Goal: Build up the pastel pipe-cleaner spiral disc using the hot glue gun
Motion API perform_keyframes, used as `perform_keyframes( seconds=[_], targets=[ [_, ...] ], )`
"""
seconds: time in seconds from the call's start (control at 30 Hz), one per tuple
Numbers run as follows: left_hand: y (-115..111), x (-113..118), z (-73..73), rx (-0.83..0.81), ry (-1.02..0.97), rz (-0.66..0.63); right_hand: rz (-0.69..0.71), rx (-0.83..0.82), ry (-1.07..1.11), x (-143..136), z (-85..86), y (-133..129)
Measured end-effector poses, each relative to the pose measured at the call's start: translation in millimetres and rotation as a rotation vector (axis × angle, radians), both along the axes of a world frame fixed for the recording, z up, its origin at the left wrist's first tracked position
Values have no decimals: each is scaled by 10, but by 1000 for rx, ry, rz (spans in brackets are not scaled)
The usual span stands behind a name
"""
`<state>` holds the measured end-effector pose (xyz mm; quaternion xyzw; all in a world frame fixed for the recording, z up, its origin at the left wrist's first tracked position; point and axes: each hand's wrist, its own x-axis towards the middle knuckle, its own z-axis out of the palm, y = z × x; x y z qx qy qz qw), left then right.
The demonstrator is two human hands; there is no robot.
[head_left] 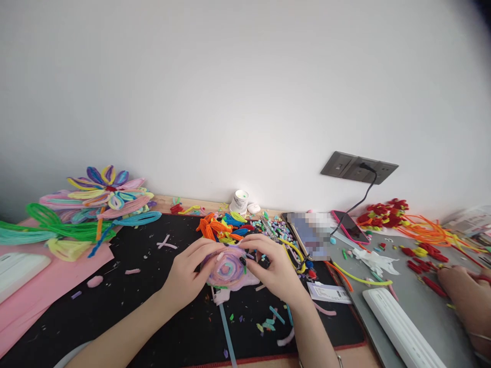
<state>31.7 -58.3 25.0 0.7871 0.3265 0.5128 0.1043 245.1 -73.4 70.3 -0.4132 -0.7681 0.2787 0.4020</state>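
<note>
A round pastel spiral of fuzzy pipe cleaner [227, 269], in pink, purple and blue, is held up in front of me over a black mat [153, 327]. My left hand [192, 271] is closed on its left edge, thumb across the face. My right hand [274, 266] pinches the right edge between thumb and fingers; dark nails show. Pale pink fuzzy material shows below the spiral. A pale blue strip [227, 332] runs from beneath it toward me. Behind my hands lie bundled orange pipe cleaners [210, 226].
Pipe-cleaner flowers [109, 189] and green loops [57, 227] lie left on pink paper [76, 271]. A tablet [307, 235], a pink-edged phone [350, 227], a white cup [240, 202] and a white power strip [399, 327] surround the mat. At right, another person's hand [460, 286] works near red pieces.
</note>
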Motion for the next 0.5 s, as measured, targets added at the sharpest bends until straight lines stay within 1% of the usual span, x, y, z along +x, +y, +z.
perform_keyframes(
  seconds=[0.13,0.23,0.37,0.5],
  targets=[
    [0,-3,3,-2,-20,32,-34,-62,73,-78,-108,12],
    [-4,-6,12,-3,-27,23,-57,-38,125,-121,-167,26],
    [-17,-18,-1,-29,-23,-18,-120,-5,161,-117,-173,37],
    [-30,-26,-29,-138,-57,-4,-119,6,155,-101,-169,39]
  ],
)
